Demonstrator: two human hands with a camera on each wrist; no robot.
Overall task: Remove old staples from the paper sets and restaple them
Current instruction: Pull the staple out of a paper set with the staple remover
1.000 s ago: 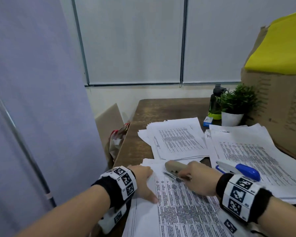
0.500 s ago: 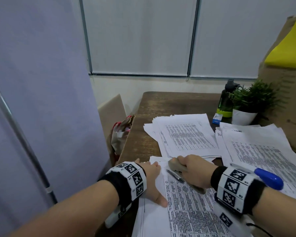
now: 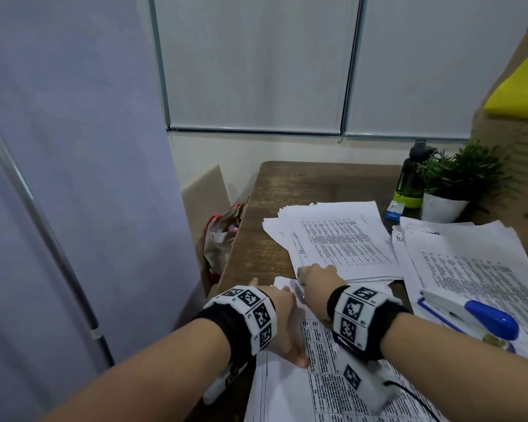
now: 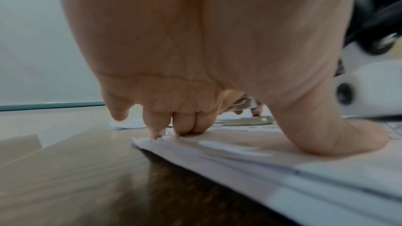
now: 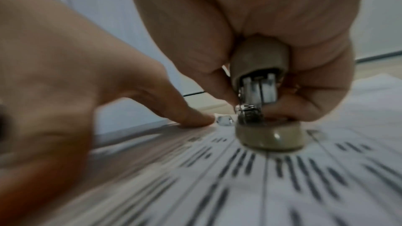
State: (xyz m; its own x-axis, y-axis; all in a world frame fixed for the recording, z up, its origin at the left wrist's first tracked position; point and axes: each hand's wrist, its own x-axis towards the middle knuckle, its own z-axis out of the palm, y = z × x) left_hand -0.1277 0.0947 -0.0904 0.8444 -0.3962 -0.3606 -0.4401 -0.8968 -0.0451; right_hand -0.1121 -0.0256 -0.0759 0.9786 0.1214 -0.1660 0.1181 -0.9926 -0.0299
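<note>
Paper set [image 3: 302, 388]: white sheets printed with dense black rows and ruled columns, lying at the near left edge of the wooden table [image 3: 302, 184]; top left corner ragged and slightly lifted.
Beige stapler [image 5: 260, 78]: rounded beige body over a beige base, metal parts between; base resting on the paper set near its top corner.
Right hand [image 3: 319, 284]: curled round the beige stapler, thumb and fingers closing on both sides.
Left hand [image 3: 282, 318]: spread on the paper set, fingertips pressing beside the ragged corner, thumb flat on the sheet, gripping nothing.
Head view only: blue and white stapler [image 3: 473, 315] on the right paper pile [image 3: 470, 269], another pile [image 3: 336, 239] further back, potted plant [image 3: 451, 190], dark bottle [image 3: 410, 181], cardboard box [image 3: 518, 166]; beige stapler mostly hidden behind the right hand.
Left wrist view only: frayed corner layers [image 4: 152, 138].
Right wrist view only: stapler's metal mechanism, seen from behind.
</note>
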